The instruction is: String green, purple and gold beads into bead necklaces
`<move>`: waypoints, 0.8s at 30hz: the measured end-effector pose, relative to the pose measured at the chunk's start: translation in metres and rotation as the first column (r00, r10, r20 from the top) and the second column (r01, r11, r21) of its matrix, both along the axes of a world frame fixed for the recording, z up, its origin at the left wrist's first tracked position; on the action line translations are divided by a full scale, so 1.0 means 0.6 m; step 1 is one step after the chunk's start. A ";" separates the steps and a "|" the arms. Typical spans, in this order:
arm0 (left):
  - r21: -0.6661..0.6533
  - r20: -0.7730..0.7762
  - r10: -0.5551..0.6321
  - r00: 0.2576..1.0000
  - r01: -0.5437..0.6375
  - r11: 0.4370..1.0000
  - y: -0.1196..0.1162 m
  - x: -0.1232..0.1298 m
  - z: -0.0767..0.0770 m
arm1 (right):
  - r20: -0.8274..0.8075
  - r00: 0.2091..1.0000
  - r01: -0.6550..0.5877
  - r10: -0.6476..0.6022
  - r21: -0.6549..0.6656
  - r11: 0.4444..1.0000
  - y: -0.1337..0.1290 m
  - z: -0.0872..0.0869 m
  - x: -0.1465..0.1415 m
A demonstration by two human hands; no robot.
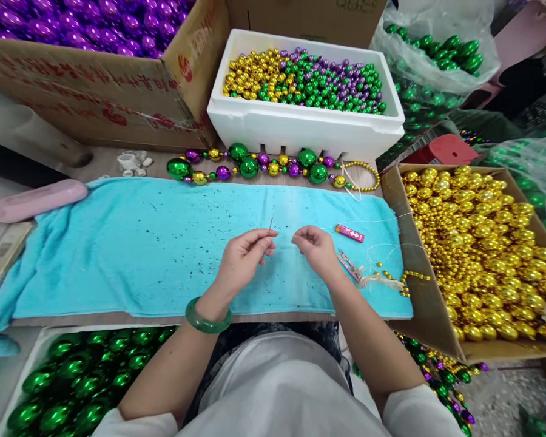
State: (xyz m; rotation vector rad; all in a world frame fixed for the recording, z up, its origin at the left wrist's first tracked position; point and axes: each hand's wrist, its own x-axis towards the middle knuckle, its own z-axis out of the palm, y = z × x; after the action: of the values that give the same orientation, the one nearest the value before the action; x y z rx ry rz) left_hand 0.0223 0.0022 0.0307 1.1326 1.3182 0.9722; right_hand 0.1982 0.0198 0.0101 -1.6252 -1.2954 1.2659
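Note:
Above the turquoise towel [177,243], my left hand [248,255] pinches a thin needle [270,223] that points upward between thumb and forefinger. My right hand [313,246] is closed in a pinch a short gap to the right; what its fingertips hold is too small to make out. A pale thread [373,221] runs on the towel's right side. Beside my right hand lie a pink lighter [349,233] and small scissors or snips [349,267]. A short gold bead string [416,276] lies at the towel's right edge.
Behind the towel lies a finished-looking bead strand [249,167]. Further back stand a white foam box [300,124] of small beads and a carton [95,91] of purple beads. At right is a carton [418,309] of gold beads; green beads [73,367] sit lower left.

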 end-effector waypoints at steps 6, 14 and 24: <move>0.009 -0.009 -0.036 0.999 0.036 0.999 -0.008 0.016 -0.005 | -0.493 0.859 0.113 -0.139 -0.083 0.990 -0.020 0.083 -0.024; 0.096 -0.076 -0.041 0.996 0.048 0.994 -0.013 0.021 -0.012 | -0.538 0.827 0.103 -0.163 -0.140 0.985 -0.030 0.088 -0.028; 0.143 -0.121 -0.053 0.991 0.070 0.987 -0.015 0.024 -0.018 | -0.479 0.868 0.111 -0.133 -0.074 0.991 -0.030 0.078 -0.025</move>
State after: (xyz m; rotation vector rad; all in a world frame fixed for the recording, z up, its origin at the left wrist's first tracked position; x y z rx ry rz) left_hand 0.0367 -0.0069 0.0199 1.3528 1.3126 0.9829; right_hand 0.1829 0.0021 0.0572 -1.2773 -0.8445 1.5070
